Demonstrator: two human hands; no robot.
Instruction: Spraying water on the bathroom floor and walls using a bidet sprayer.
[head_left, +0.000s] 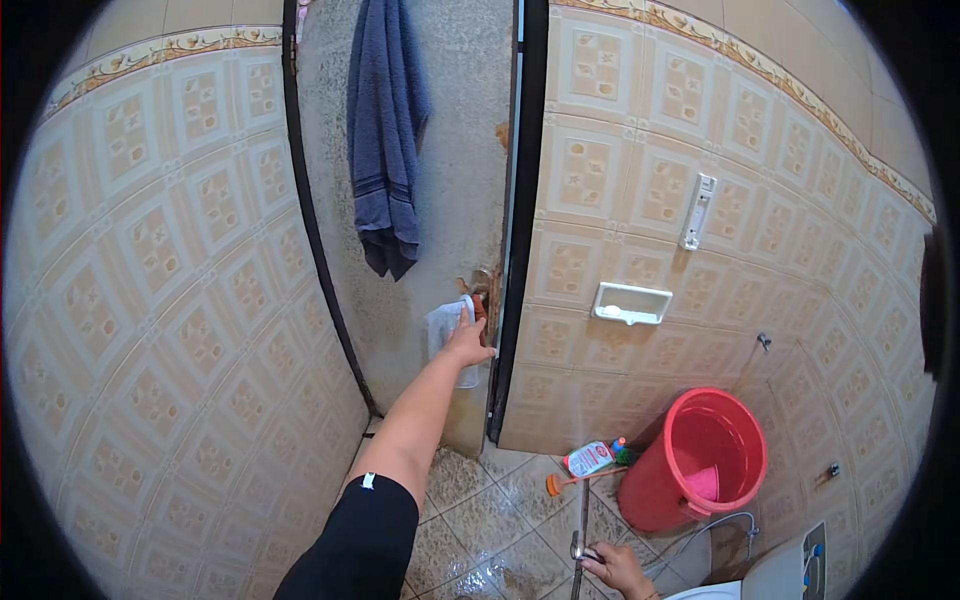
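My left hand (468, 346) reaches out to the door (465, 187), its fingers spread beside the latch edge, just below the rusty door handle (484, 283). Behind these fingers a translucent white plastic bag (444, 324) hangs from the handle; whether they press on the bag or the door is unclear. Low at the right, my right hand (619, 570) grips a chrome bidet sprayer (581, 547). Faint spray shows in front of the wall above the bottle. A hose (705, 529) runs from the wall towards the sprayer, partly hidden.
A red plastic bucket (637, 480) stands by the wall, a pink dipper (703, 484) inside. Near it lie a cleaner bottle (589, 458) and an orange-ended brush (555, 485). The tiled floor (480, 525) is wet and stained. A grey towel (386, 150) hangs on the door; a toilet (784, 566) sits lower right.
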